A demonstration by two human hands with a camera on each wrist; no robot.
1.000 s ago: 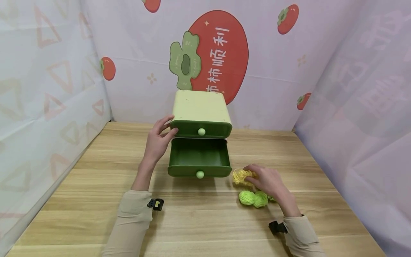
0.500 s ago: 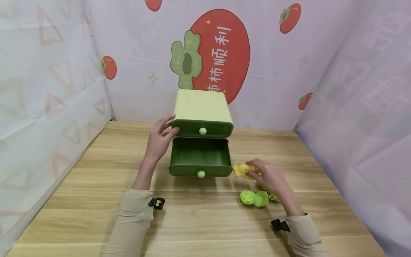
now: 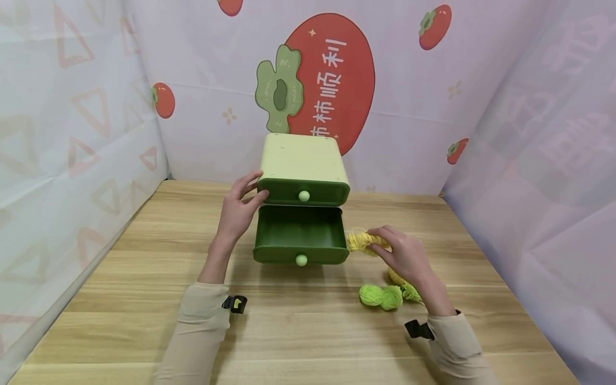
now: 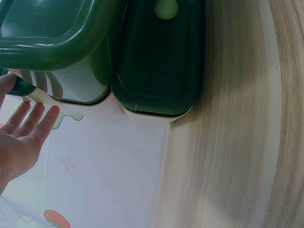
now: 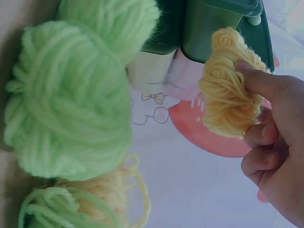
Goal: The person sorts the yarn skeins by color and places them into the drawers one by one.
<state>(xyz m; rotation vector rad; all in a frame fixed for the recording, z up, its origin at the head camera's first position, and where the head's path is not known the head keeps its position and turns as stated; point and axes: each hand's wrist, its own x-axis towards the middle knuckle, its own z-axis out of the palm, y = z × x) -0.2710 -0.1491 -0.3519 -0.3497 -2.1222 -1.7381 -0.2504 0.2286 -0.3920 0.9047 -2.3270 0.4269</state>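
A yellow yarn bundle [image 3: 362, 242] is beside the right end of the pulled-out middle drawer [image 3: 300, 227]; its loose loops come up to the drawer's edge, and whether they touch it cannot be told. The right hand [image 3: 408, 256] pinches the bundle between thumb and fingers; the right wrist view shows the thumb pressed on one face and the other fingers curled behind it.

The drawer belongs to a drawer box [image 3: 304, 158] with a cream top and dark green fronts. Its top drawer [image 3: 281, 192] is pushed in, with a pale round knob [image 3: 303, 196]; the middle one has a like knob and shows its green inside. The bottom drawer [image 4: 159, 66], also pushed in, shows in the left wrist view. The left hand [image 3: 238, 208] holds the upper left corner of the box, thumb on the green front and the other fingers spread against the cream side.

Nearer the person, a bright green yarn bundle [image 3: 380, 297] lies on the table [image 3: 298, 342]. Just right of it lies more yellow and green yarn [image 3: 407, 287], partly hidden by the right forearm.

Both arms wear beige sleeves [image 3: 194, 331], with a black strap [image 3: 418, 329] near each cuff. Behind the box hangs a pale cloth [image 3: 207, 144] printed with a large red fruit [image 3: 353, 80] and white characters.
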